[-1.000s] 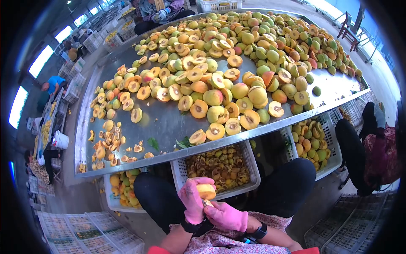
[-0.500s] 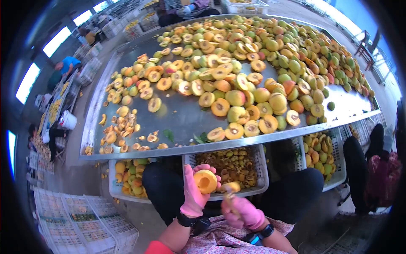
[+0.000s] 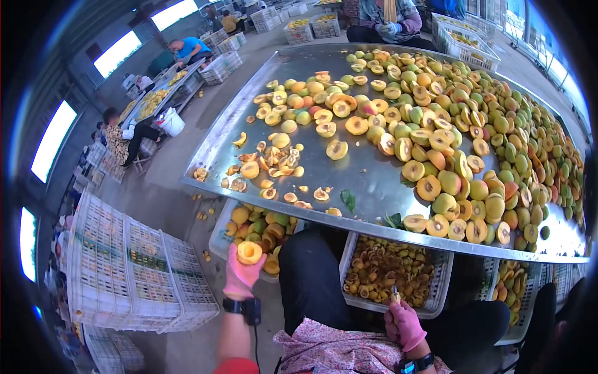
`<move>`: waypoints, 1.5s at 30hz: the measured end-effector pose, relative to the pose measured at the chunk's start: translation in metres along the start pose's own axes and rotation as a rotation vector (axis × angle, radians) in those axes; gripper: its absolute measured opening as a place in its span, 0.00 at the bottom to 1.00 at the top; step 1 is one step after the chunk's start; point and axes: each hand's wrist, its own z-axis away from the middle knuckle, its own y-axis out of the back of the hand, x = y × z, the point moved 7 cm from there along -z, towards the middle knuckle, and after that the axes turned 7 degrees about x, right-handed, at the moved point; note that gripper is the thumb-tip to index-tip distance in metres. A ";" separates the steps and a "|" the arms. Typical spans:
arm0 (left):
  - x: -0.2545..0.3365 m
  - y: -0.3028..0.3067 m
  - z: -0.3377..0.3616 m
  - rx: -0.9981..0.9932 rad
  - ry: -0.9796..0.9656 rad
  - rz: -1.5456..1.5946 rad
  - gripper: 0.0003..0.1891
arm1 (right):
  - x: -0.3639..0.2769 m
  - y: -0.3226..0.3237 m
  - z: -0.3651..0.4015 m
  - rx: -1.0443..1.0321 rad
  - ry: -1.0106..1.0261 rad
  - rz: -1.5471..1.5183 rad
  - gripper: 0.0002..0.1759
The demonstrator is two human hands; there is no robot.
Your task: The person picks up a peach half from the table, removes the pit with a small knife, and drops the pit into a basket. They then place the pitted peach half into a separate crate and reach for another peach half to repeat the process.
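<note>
My left hand (image 3: 242, 274), in a pink glove, is closed around a peach half (image 3: 249, 252) whose cut side faces up with a hollow in the middle. It is beside the left crate (image 3: 219, 240) of fruit halves, under the table's edge. My right hand (image 3: 406, 325), also gloved in pink, grips a small pitting tool (image 3: 395, 295) with a light handle and a metal tip pointing up. That tool is in front of the middle crate (image 3: 443, 293), which holds brown pits and scraps (image 3: 386, 271).
A metal-topped table (image 3: 299, 193) bears a big heap of halved peaches (image 3: 448, 137), with scraps (image 3: 274, 162) at its left. Stacked white crates (image 3: 137, 268) stand at left. Another crate (image 3: 514, 287) is at right. A person with gloved hands (image 3: 389, 30) sits across the table.
My left hand has moved left with the peach half, to the left crate. My right hand has shifted right; the piece at the tool's tip no longer shows. The view has turned left.
</note>
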 end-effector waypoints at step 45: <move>0.286 -0.379 -0.198 -0.716 -0.406 -0.573 0.34 | -0.023 0.038 0.005 0.196 0.597 1.137 0.34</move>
